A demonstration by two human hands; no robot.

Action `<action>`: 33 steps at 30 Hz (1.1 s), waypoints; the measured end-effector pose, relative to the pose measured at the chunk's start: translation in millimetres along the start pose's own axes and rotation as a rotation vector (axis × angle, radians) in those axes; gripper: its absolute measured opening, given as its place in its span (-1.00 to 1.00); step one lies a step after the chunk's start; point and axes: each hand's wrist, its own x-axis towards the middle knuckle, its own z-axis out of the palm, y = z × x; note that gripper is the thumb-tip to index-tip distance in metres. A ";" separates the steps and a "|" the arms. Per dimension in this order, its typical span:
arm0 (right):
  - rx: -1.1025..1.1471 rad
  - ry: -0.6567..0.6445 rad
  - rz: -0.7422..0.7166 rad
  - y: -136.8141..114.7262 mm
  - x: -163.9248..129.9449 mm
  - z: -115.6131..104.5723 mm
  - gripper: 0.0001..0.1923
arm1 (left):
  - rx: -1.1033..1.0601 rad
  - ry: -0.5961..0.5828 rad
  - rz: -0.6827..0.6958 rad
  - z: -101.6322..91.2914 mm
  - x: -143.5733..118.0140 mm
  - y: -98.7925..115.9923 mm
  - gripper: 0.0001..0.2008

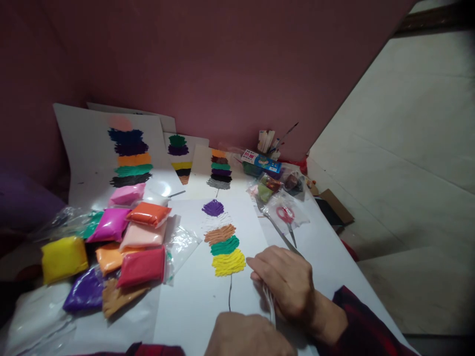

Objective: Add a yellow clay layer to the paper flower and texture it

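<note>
A: Closed around a thin clear plastic bag (pixel 270 302), that's the right hand (pixel 287 289), lower centre of frame. Fingers curled, pinching the film against the white sheet (pixel 193 306).

B: Left hand (pixel 247 336)?

A: Bottom edge, only the back of it shows. Can't tell whether it's clenched or loose. It sits right by the lower end of the bag.

B: How does the bag handle?

A: Light, limp, crinkly film, probably slippery. No stiffness, it'll sag wherever it isn't held. I'd pinch near the gathered end rather than the loose middle.

B: What's beside it?

A: Fork (pixel 276 228) lying diagonally, handle running under the right hand, tines pointing up the frame. Just left of the knuckles, a stacked clay picture (pixel 224 236): purple, white, brown, green, yellow on a black line.

B: Clay supply?

A: Centre left, a heap of clay packets (pixel 126 247), soft sealed pouches. Yellow one (pixel 64 258) sits apart at far left.

B: Anything else?

A: Red scissors (pixel 286 216) in a bag above the fork. More finished pictures (pixel 130 155) lean on the wall, upper left.
</note>
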 end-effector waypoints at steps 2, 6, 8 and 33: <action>0.001 0.006 -0.039 -1.7 0.8 -2.4 -0.88 | -0.042 0.069 0.035 -6.4 5.3 1.6 -0.47; 0.054 -0.005 -0.049 -0.6 -1.1 -1.5 -0.85 | -0.205 0.392 0.118 -14.2 7.9 4.4 -0.55; 0.080 -0.021 0.002 1.2 -3.4 1.5 -0.79 | -0.190 0.405 0.068 -18.7 6.0 6.7 -0.68; 0.594 -0.089 0.846 14.7 -9.5 19.8 -0.74 | -0.327 0.524 -0.433 -59.8 19.6 -32.8 -0.72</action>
